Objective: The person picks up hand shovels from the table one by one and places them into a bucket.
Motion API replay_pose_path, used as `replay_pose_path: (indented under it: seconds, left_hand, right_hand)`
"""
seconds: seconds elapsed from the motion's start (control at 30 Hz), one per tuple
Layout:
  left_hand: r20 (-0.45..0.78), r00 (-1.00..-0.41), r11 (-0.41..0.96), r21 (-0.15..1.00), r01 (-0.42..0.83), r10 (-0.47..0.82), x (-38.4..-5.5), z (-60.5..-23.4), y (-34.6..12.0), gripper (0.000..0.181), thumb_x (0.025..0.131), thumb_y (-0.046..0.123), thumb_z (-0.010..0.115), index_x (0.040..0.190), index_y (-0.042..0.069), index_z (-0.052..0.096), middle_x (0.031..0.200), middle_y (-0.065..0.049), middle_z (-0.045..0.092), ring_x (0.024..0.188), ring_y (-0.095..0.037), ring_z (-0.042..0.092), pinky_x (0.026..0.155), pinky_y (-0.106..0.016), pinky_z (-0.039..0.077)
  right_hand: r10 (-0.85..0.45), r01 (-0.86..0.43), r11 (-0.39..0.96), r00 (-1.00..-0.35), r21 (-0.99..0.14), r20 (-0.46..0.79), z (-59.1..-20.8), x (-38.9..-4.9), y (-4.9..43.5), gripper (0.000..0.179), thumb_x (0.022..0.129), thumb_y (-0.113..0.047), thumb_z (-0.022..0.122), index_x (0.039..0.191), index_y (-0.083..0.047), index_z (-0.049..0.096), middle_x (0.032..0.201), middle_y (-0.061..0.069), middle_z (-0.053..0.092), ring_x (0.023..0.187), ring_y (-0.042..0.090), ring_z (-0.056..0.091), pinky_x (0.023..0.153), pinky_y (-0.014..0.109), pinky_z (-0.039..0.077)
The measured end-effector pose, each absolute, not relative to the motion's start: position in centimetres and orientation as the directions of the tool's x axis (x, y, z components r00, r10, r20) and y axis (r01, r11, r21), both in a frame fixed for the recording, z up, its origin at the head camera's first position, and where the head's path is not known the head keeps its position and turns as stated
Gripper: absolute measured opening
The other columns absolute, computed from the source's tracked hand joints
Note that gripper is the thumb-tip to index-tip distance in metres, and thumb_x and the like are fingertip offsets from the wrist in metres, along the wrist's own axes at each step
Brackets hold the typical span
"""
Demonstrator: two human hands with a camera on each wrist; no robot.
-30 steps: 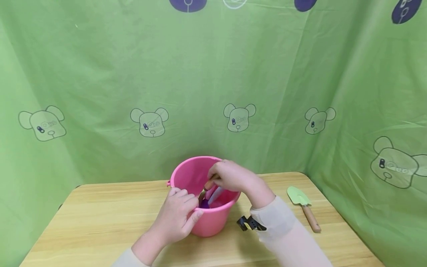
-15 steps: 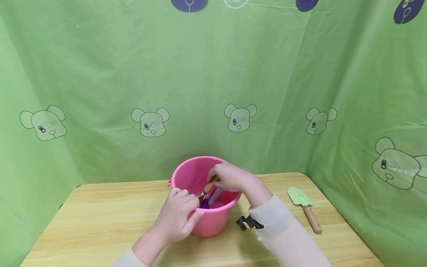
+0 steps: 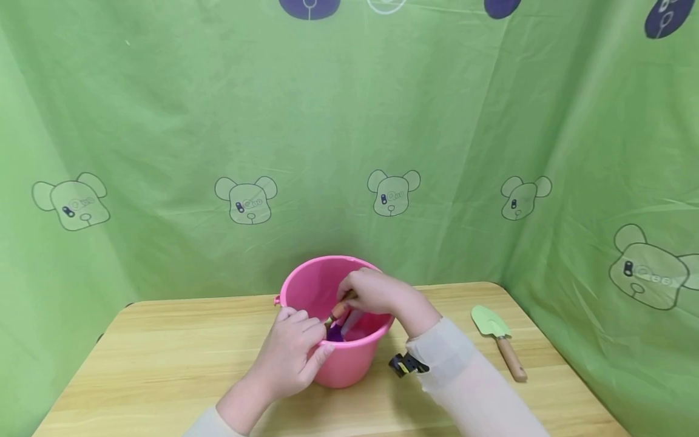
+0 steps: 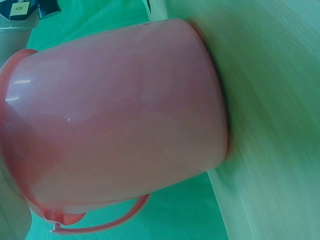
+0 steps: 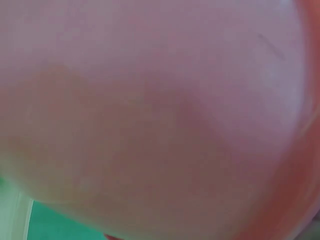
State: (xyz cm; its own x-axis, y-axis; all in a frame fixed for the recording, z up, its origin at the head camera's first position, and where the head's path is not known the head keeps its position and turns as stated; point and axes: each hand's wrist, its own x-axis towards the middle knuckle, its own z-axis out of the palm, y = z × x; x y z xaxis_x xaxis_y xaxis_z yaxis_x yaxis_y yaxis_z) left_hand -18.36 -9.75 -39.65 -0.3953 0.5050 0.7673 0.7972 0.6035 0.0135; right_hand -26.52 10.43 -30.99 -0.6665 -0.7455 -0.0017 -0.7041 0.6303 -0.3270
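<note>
A pink bucket [image 3: 344,367] stands upright on the table. My left hand [image 3: 289,352] grips its near left rim, with the thumb outside and the fingers over the edge. Reaching over the right rim, my right hand [image 3: 377,294] holds a small tool by its wooden handle [image 3: 340,311] inside the bucket; the tool's lower end is mostly hidden behind the left hand. A purple thing [image 3: 335,332] and a pale, long thing [image 3: 352,320] show in the bucket beneath it. Both wrist views are filled mostly by the bucket's outer wall [image 4: 115,115].
On the right of the wooden table [image 3: 164,364] lies a trowel [image 3: 508,357] with a light green blade and wooden handle. The bucket's carrying handle [image 4: 110,224] hangs down its side. A green curtain [image 3: 327,121] with bear heads encloses the back and sides.
My right hand has sunk slightly lower into the bucket, the wooden handle with it. My left hand keeps its grip on the rim, and the trowel lies as before.
</note>
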Motion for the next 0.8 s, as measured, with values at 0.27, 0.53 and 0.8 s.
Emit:
replay_pose_path:
  seconds: [0.27, 0.53, 0.8]
  left_hand:
    - [0.764, -0.399, 0.603, 0.016, 0.797, 0.507, -18.37, -39.69, -9.76, 0.032, 0.102, 0.036, 0.044, 0.074, 0.021, 0.050, 0.068, 0.010, 0.044, 0.066, -0.010, 0.039, 0.074, -0.033, 0.033]
    - [0.764, -0.399, 0.602, 0.018, 0.798, 0.506, -18.43, -39.68, -9.75, 0.030, 0.100, 0.035, 0.048, 0.074, 0.021, 0.050, 0.068, 0.011, 0.044, 0.067, -0.010, 0.039, 0.074, -0.033, 0.033]
    - [0.763, -0.405, 0.605, 0.023, 0.796, 0.504, -18.41, -39.75, -9.76, 0.031, 0.101, 0.036, 0.046, 0.074, 0.021, 0.051, 0.068, 0.011, 0.042, 0.067, -0.010, 0.037, 0.075, -0.033, 0.033]
  right_hand:
    - [-0.728, -0.681, 0.652, -0.685, -0.334, -0.025, -31.65, -26.64, 10.93, 0.007, 0.087, -0.017, 0.079, 0.084, -0.011, 0.076, 0.078, -0.006, 0.071, 0.074, 0.006, 0.065, 0.072, 0.022, 0.054]
    - [-0.697, -0.643, 0.687, -0.715, -0.340, -0.058, -31.72, -26.28, 11.20, 0.011, 0.082, -0.025, 0.082, 0.080, -0.017, 0.076, 0.077, -0.009, 0.066, 0.073, 0.007, 0.060, 0.068, 0.023, 0.052]
    - [-0.705, -0.663, 0.690, -0.706, -0.290, -0.066, -31.90, -26.05, 11.34, 0.018, 0.082, -0.026, 0.084, 0.072, -0.016, 0.071, 0.069, -0.010, 0.061, 0.070, 0.008, 0.054, 0.067, 0.024, 0.049]
